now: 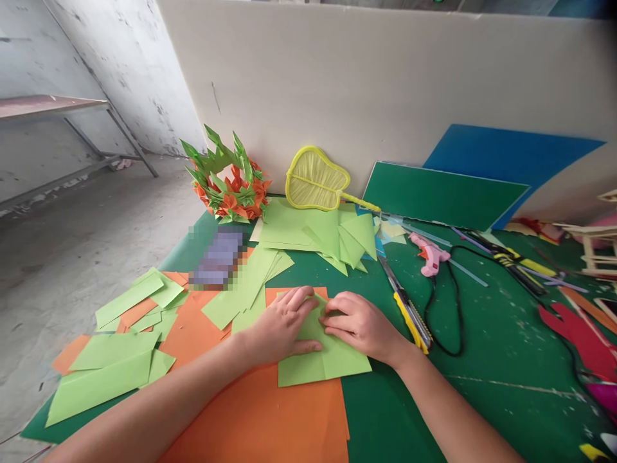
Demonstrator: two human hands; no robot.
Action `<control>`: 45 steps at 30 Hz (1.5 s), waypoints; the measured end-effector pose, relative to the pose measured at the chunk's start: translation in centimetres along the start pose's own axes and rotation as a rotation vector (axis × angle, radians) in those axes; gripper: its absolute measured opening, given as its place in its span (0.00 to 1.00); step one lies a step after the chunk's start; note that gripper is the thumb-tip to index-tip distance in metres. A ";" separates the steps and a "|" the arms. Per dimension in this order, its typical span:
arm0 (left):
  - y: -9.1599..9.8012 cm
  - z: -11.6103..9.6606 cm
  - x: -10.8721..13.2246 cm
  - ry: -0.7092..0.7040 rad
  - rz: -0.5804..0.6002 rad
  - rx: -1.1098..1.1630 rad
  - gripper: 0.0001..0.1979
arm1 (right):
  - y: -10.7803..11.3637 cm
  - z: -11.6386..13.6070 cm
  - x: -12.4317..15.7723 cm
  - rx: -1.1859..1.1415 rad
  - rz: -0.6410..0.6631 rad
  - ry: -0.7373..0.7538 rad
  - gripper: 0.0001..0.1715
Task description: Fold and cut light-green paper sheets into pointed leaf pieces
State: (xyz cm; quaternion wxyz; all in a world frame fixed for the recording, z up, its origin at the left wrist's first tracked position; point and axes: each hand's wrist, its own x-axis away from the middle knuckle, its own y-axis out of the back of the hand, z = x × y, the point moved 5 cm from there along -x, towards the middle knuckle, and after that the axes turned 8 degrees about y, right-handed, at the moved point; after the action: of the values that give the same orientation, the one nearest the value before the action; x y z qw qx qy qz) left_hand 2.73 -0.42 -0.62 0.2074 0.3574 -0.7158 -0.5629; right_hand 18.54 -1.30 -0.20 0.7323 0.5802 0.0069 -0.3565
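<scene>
A light green sheet of paper with a crease across it lies in front of me, over orange paper. My left hand rests on its left side, fingers stretched forward and thumb apart, pressing it down. On its upper right part, my right hand is closed, with thumb and bent fingers together at the paper. Its fingertips partly hide what they pinch. More green paper pieces lie just beyond my left hand. A yellow utility knife is to the right of my right hand.
Folded green pieces, a papercraft crown-like ring and a yellow fan are at the back. A pink glue gun with a black cord lies right. Green strips cover the left edge. A pale board stands behind.
</scene>
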 end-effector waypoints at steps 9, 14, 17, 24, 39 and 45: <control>-0.5 0.2 0.9 -0.088 -0.010 -0.186 0.30 | 0.2 0.0 0.2 0.007 0.042 0.036 0.13; -0.7 0.2 0.9 -0.082 0.002 -0.216 0.29 | 0.3 0.0 0.3 0.004 0.052 0.036 0.13; -0.8 0.2 0.9 -0.076 0.001 -0.231 0.29 | 0.3 0.0 0.3 -0.030 0.036 0.030 0.13; -0.7 0.2 1.2 -0.099 0.014 -0.206 0.25 | 0.2 -0.1 0.3 -0.085 0.015 0.019 0.11; -0.3 0.5 1.1 -0.091 0.053 -0.074 0.25 | 0.4 -0.3 0.3 -0.100 0.026 0.039 0.12; 0.1 0.6 0.7 -0.064 0.055 -0.036 0.33 | 0.3 -0.3 0.1 -0.094 0.052 0.034 0.12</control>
State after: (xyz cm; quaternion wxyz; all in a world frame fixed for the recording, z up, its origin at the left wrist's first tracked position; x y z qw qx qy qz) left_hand 1.81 -0.59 -0.75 0.2064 0.3157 -0.7213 -0.5810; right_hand 18.91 -1.11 -0.09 0.7675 0.5509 0.0210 -0.3270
